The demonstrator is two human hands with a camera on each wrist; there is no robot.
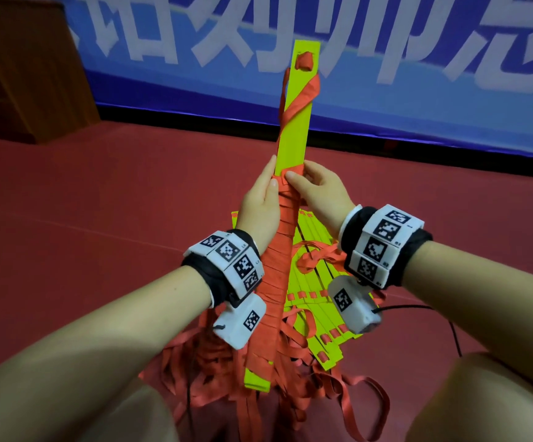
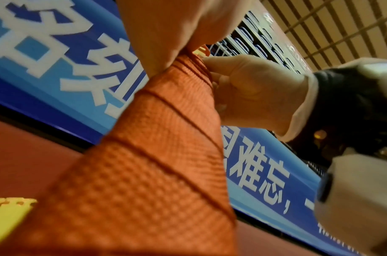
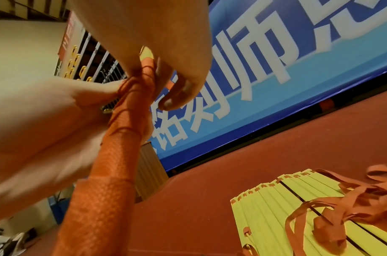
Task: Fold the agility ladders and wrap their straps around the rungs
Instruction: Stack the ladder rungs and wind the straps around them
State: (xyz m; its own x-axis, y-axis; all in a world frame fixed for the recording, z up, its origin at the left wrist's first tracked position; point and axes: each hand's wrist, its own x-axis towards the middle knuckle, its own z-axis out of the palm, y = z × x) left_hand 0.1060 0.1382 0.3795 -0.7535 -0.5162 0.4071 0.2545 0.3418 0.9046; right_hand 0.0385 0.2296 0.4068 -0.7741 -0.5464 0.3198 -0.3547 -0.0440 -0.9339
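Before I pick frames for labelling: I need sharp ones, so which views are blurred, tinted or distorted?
Head view: evenly lit and sharp on the hands and the strap-wrapped rung bundle, though the banner bows with wide-angle distortion. Left wrist view: the close strap is soft, dim and warm-tinted. Right wrist view: the left hand is blurred, while the ladder on the floor is clearer.

Yellow-green rungs (image 1: pixel 293 132) — orange-red strap (image 1: pixel 274 260) — dark red floor (image 1: pixel 99 218).
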